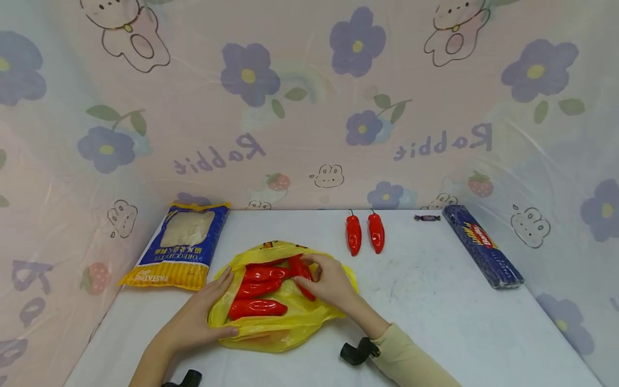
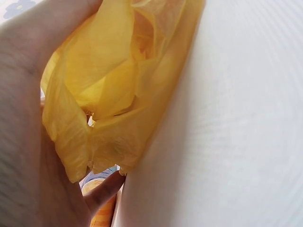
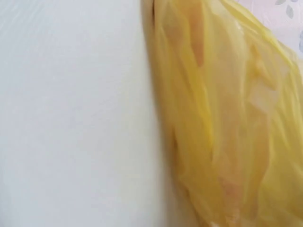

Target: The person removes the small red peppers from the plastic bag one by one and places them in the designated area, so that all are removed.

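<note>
A yellow plastic bag (image 1: 275,339) lies with its mouth spread, several red peppers (image 1: 258,308) inside. My right hand (image 1: 331,282) reaches into the bag and pinches one red pepper (image 1: 295,264) between thumb and fingers. Along the bag's left edge rests my left hand (image 1: 195,317), fingers and thumb spread at the rim. In the left wrist view, the left hand (image 2: 61,189) lies beside the yellow bag (image 2: 118,90). Only the bag's side (image 3: 227,113) and the table fill the right wrist view; the right hand is hidden there.
Two red peppers (image 1: 354,235) lie side by side behind the bag to the right. A small wrapped candy (image 1: 427,218) and a dark blue spaghetti pack (image 1: 483,247) are at the right. A blue and yellow pasta bag (image 1: 176,257) lies at the back left of the white table (image 1: 435,312).
</note>
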The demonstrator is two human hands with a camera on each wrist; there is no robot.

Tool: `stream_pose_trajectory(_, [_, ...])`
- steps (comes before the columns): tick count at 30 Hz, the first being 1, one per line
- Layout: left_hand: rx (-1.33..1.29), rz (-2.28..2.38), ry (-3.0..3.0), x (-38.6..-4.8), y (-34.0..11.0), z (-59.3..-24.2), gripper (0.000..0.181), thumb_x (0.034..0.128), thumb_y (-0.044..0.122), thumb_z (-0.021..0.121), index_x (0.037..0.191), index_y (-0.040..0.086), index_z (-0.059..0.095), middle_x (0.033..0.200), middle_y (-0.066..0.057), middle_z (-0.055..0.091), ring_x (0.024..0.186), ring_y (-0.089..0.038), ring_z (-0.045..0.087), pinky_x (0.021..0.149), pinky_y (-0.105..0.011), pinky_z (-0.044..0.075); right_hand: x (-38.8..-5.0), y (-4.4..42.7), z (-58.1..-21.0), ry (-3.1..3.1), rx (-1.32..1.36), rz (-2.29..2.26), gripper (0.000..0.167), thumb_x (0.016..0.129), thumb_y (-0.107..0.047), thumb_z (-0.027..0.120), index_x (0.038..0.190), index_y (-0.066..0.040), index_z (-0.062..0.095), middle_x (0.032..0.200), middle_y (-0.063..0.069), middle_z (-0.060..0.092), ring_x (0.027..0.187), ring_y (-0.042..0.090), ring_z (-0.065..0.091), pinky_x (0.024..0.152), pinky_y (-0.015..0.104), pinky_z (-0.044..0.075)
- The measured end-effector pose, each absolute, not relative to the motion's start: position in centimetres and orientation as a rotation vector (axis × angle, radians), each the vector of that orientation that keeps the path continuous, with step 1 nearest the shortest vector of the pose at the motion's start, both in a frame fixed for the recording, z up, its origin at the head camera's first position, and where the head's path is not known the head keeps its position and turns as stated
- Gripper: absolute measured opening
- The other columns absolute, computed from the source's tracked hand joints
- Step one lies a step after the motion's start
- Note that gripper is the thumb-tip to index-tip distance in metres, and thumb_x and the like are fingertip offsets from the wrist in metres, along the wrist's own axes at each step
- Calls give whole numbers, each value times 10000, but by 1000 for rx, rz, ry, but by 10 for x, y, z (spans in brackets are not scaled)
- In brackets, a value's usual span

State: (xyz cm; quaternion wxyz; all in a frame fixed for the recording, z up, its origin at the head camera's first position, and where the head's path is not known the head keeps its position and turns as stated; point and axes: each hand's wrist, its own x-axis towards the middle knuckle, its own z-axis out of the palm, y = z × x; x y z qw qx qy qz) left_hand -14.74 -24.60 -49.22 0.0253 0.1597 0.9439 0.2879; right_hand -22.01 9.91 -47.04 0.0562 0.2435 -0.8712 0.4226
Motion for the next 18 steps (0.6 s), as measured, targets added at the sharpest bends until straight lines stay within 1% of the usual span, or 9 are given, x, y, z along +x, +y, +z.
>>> stream_pose_trajectory(3, [502, 886, 2924, -148, -246, -492, 1164, 767, 714, 814, 1693, 227, 303, 1757, -46, 275, 1517, -497, 375, 1128, -788, 357, -221, 100, -473, -2677, 705, 1245, 473, 901, -306, 854, 1289, -66, 727, 1177, 45, 766, 690, 108, 561, 604, 208, 520])
stream_pose_trajectory(7, [497, 885, 2919, -148, -245, -490, 1165, 765, 716, 811, 1691, 217, 311, 1756, -44, 279, 1520, -499, 371, 1123, -793, 358, -220, 99, -475, -2738, 650, 1183, 526, 888, -347, 858, 1316, -79, 714, 1232, 42, 756, 868, 152, 634, 747, 256, 578])
stream_pose_trajectory(9, [493, 886, 2917, -148, -245, -490, 1165, 765, 719, 810, 1689, 211, 316, 1756, -40, 279, 1522, -496, 371, 1126, -792, 356, -220, 99, -477, -2776, 622, 1144, 564, 877, -375, 863, 1330, -78, 704, 1230, 45, 753, 943, 168, 641, 806, 290, 589])
stream_pose_trajectory(10, [496, 886, 2919, -148, -245, -490, 1164, 765, 718, 811, 1687, 206, 320, 1756, -41, 280, 1520, -496, 373, 1126, -791, 357, -220, 99, -478, -2794, 611, 1129, 579, 872, -386, 866, 1336, -82, 700, 1212, 37, 754, 954, 165, 642, 816, 299, 592])
stream_pose_trajectory(12, [495, 885, 2919, -147, -245, -490, 1163, 764, 720, 811, 1686, 206, 324, 1756, -39, 280, 1520, -496, 374, 1124, -792, 357, -220, 98, -480, -2824, 593, 1099, 592, 867, -399, 868, 1342, -88, 698, 1151, 18, 760, 941, 146, 644, 816, 301, 596])
stream_pose_trajectory(15, [496, 885, 2920, -148, -245, -490, 1165, 764, 725, 810, 1687, 209, 320, 1755, -42, 281, 1520, -496, 373, 1120, -796, 359, -220, 98, -483, -2833, 586, 1087, 561, 874, -376, 860, 1328, -87, 702, 1046, 2, 757, 872, 130, 637, 759, 272, 586])
stream_pose_trajectory(18, [495, 887, 2920, -148, -245, -491, 1165, 764, 726, 809, 1689, 217, 315, 1756, -40, 279, 1522, -496, 370, 1117, -797, 361, -221, 99, -483, -2820, 583, 1109, 520, 886, -339, 843, 1318, -84, 705, 1006, 9, 763, 850, 134, 650, 741, 257, 583])
